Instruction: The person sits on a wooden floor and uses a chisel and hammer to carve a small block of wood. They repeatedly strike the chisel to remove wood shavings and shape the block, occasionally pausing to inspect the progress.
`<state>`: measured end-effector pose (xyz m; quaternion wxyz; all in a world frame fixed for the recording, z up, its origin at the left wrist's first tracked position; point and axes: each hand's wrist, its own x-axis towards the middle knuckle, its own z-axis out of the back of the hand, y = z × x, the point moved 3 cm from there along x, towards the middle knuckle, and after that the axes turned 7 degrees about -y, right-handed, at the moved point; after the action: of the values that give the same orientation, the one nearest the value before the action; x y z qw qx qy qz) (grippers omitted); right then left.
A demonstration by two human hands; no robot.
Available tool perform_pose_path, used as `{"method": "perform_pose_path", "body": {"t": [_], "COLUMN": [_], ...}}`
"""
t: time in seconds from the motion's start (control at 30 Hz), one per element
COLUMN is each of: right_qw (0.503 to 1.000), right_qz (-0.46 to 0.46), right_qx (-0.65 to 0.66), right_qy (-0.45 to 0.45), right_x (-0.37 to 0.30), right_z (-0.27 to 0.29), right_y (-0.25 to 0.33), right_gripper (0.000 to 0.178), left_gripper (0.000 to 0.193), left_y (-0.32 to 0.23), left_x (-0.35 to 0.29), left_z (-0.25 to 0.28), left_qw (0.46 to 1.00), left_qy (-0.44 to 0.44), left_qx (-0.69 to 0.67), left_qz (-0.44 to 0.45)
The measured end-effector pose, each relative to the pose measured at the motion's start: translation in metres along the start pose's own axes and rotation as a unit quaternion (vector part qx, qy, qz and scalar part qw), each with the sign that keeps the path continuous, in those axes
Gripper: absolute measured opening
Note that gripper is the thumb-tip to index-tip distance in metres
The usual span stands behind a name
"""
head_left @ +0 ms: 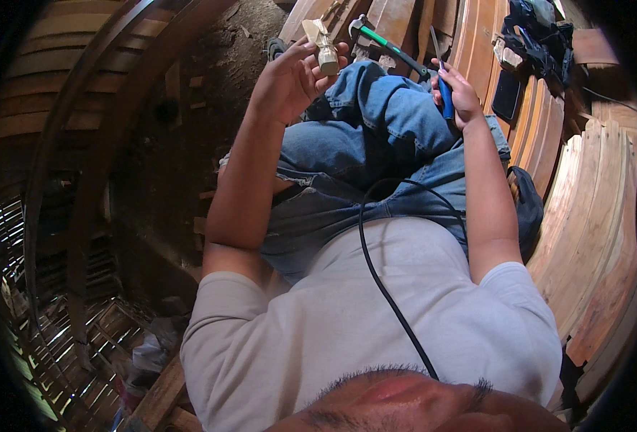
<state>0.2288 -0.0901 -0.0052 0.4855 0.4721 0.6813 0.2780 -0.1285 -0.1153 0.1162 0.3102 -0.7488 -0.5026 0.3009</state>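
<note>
A small pale wood carving (325, 54), wider at its top end and cut in at the middle, rests in my left hand (290, 83), raised over my left knee. The fingers curl loosely round it. My right hand (461, 95) is closed round the blue handle of a slim chisel (445, 93), whose thin metal blade points up and away. Between the two hands, beyond my knees, lies a claw hammer (390, 47) with a green and black handle, its head toward the left.
Long wooden boards (470, 36) lie beyond and to the right, with a stack of paler planks (585, 216) nearer. A dark phone (506, 94) lies on the boards, near a black bag (541, 43). Curved dark beams (92, 144) rise at left. A black cable (365, 245) crosses my shirt.
</note>
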Motion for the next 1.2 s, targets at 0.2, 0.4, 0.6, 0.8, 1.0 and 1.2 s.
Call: {"method": "perform_pose_path", "body": {"t": [0.2,0.4,0.6,0.8,1.0,1.2], "right_qw": [1.0,1.0,0.998,0.989,0.917,0.811], "right_qz": [0.001,0.011,0.021,0.012,-0.033,0.18], "right_qx": [-0.009,-0.021,-0.056,0.055,-0.062,-0.298], "right_qy": [-0.005,-0.012,-0.011,0.135,0.393,0.47], "right_x": [-0.001,-0.002,-0.006,-0.096,-0.218,-0.229], "right_z": [-0.002,-0.001,-0.007,-0.109,-0.263,-0.307], "right_y": [0.001,0.001,0.001,0.055,0.111,0.097], "right_gripper": [0.035,0.036,0.038,0.047,0.07,0.067], "left_gripper": [0.072,0.087,0.087,0.064,0.06,0.053], "left_y": [0.002,0.003,0.005,0.016,0.019,0.016], "left_x": [-0.002,-0.003,-0.005,0.005,0.013,0.002], "left_z": [-0.009,-0.016,-0.02,-0.003,0.011,0.0], "left_qw": [0.997,0.99,0.989,0.987,0.989,0.985], "left_qy": [0.046,0.036,0.013,-0.078,-0.088,-0.122], "left_qx": [0.047,0.127,0.146,0.142,0.093,0.103], "left_qz": [-0.03,-0.038,-0.031,0.022,0.076,0.064]}}
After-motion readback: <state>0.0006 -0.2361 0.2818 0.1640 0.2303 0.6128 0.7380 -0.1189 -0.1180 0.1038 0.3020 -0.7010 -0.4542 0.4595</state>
